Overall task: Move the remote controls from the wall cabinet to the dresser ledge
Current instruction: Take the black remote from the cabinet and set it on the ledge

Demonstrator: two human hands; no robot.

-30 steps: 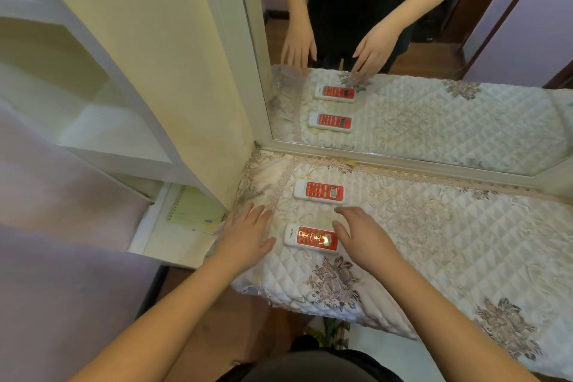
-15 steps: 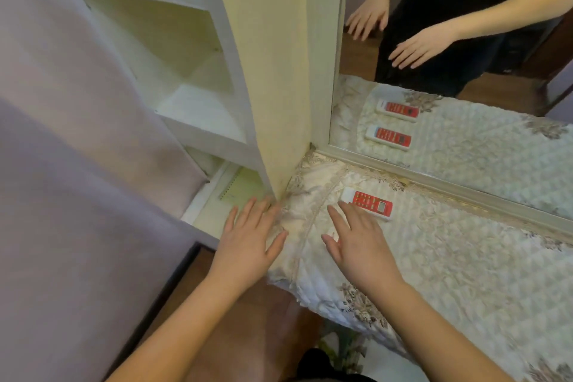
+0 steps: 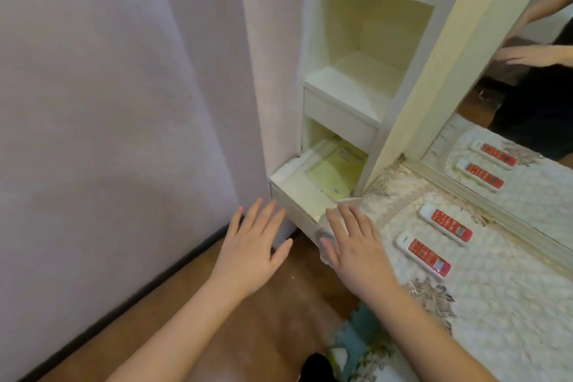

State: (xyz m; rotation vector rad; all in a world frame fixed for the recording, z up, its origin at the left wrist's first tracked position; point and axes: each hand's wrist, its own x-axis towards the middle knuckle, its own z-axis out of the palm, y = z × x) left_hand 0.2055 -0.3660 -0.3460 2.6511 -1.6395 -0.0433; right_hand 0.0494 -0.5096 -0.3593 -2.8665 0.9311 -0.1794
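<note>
Two white remote controls with red faces lie side by side on the quilted dresser ledge (image 3: 511, 313): the near remote (image 3: 424, 256) and the far remote (image 3: 446, 224) closer to the mirror. My right hand (image 3: 356, 248) is open, palm down, at the ledge's left corner, left of the remotes and apart from them. My left hand (image 3: 252, 245) hovers open over the floor, in front of the cabinet's bottom shelf. The cream wall cabinet (image 3: 366, 77) stands between the wall and the mirror frame; no remote shows on its shelves.
A yellow-green notebook (image 3: 336, 169) lies on the cabinet's lowest shelf. The mirror (image 3: 521, 139) behind the ledge reflects both remotes and my arms. A lilac wall (image 3: 124, 87) fills the left side. Brown wooden floor (image 3: 263, 319) lies below my hands.
My view has swung left toward the wall cabinet. Both hands have moved off the remotes to the left, the right one now at the ledge's corner, the left one off the ledge.
</note>
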